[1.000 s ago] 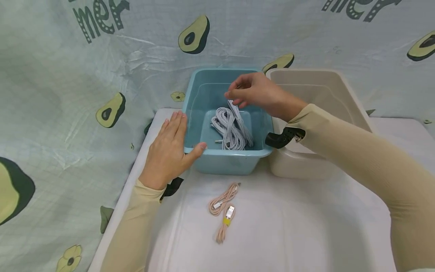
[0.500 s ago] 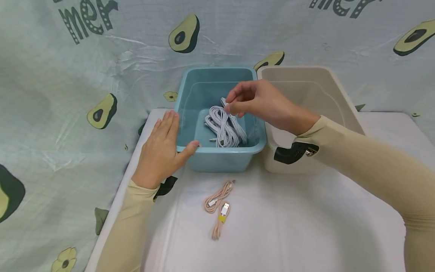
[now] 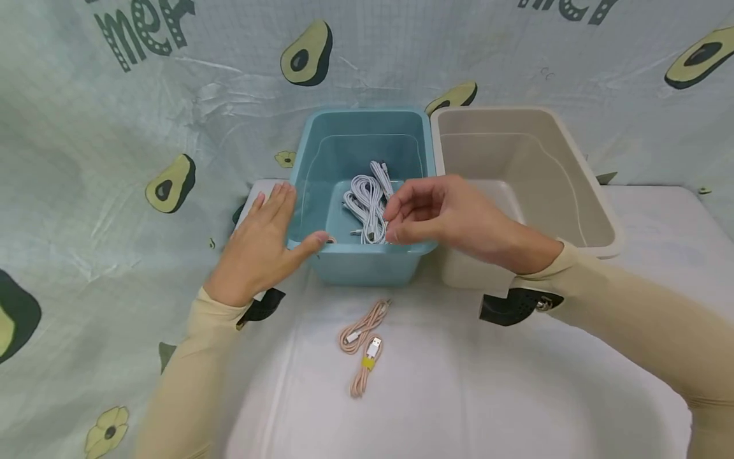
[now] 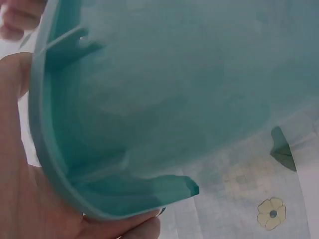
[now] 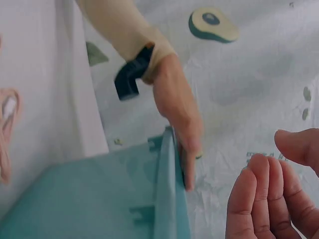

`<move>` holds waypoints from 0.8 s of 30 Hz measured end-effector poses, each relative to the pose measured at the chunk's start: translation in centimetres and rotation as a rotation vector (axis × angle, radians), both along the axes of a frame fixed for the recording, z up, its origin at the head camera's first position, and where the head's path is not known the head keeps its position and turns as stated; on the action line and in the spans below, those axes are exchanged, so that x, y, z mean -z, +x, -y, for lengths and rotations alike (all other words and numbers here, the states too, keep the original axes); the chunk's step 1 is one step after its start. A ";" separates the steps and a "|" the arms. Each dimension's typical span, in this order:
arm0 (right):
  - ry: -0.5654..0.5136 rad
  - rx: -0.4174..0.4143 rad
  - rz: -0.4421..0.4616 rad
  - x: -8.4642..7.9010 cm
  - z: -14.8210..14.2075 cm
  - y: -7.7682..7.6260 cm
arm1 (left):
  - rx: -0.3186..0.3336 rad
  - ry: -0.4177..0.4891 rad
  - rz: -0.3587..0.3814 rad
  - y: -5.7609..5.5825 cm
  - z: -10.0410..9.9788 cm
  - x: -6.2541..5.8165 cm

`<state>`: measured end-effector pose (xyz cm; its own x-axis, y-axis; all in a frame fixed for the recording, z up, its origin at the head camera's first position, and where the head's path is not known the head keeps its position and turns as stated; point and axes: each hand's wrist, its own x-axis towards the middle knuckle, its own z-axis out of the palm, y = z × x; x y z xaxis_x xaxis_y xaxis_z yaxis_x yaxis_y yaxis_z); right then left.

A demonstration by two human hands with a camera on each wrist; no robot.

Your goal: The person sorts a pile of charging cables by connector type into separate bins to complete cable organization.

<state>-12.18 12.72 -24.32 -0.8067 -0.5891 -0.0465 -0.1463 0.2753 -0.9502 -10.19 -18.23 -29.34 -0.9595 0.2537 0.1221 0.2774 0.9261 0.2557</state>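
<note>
My left hand (image 3: 255, 245) rests on the left front corner of the blue bin (image 3: 367, 264). Its straight fingers lie along the outer left side, and the thumb touches the front rim. In the left wrist view that hand (image 4: 35, 199) borders the bin's rim (image 4: 37, 109). Bundled white cables (image 3: 366, 203) lie inside the blue bin, partly covered by my right hand (image 3: 459, 220). That hand hovers over the bin's right front corner, fingers loosely bent and holding nothing. The right wrist view shows a gap between its thumb (image 5: 299, 144) and fingers (image 5: 264, 199).
Two pink braided cables lie on the white cloth in front of the bin: one coiled (image 3: 363, 328), one tied with a yellow band (image 3: 367, 363). A beige bin (image 3: 516, 150) stands against the blue bin's right side. An avocado-print sheet (image 3: 229, 108) hangs behind.
My right hand has come from above the white cables toward the blue bin's front right corner, nearer to me. The left hand stays at the bin's corner. The head view has shifted slightly.
</note>
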 end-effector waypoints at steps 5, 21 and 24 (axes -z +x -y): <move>-0.016 -0.039 0.043 1.0 -0.6 1.5 | 0.054 -0.047 0.033 -0.9 0.2 -2.0; -0.051 -0.254 0.231 6.6 -1.0 5.2 | 0.334 -0.092 -0.129 -5.5 -2.9 -8.4; -0.049 -0.266 0.286 8.3 -0.6 5.7 | 0.377 -0.115 -0.137 -6.8 -4.1 -9.1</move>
